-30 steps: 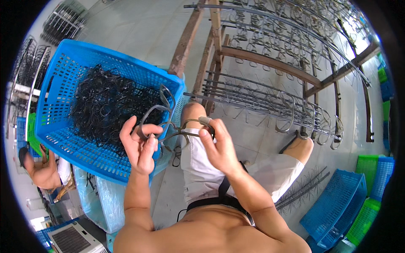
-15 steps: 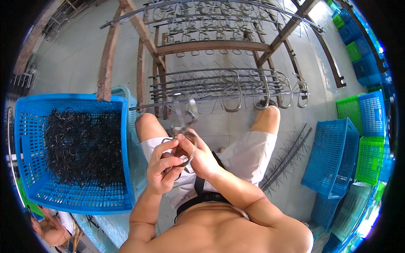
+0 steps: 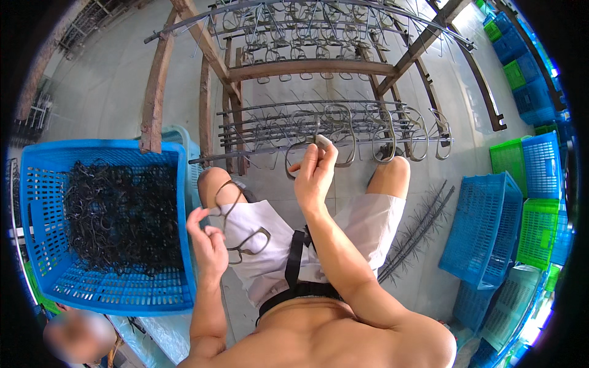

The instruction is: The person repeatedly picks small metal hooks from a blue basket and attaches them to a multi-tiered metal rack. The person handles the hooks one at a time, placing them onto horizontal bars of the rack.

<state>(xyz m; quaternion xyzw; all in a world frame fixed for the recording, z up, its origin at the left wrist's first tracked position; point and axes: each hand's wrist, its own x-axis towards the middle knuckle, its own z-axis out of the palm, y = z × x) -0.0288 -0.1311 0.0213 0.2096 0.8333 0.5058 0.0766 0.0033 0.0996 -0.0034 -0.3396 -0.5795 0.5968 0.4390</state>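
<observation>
My left hand point(image 3: 210, 245) is beside the blue basket, its fingers pinching dark eyeglass frames point(image 3: 226, 212) whose open rims stick out over my left thigh. Whether it holds one frame or more is hard to tell. Stretched forward, my right hand point(image 3: 315, 178) grips another eyeglass frame point(image 3: 288, 161) at the front rod point(image 3: 264, 149) of a rack. Its fingers hide part of that frame and where it meets the rod. Several eyeglass frames point(image 3: 354, 138) hang from this rod to the right of the hand.
A blue basket point(image 3: 110, 303) at my left holds a tangled heap of dark frames point(image 3: 123, 214). Wooden rack posts point(image 3: 156, 92) stand ahead, with more hung frames point(image 3: 300, 37) farther back. Spiky rods point(image 3: 417, 230) lie on the floor; blue crates point(image 3: 472, 227) stand at right.
My hands were together over my lap, handling eyeglass frames. They have parted: the right has reached forward to the rod with a frame, the left has moved back toward the basket holding frames.
</observation>
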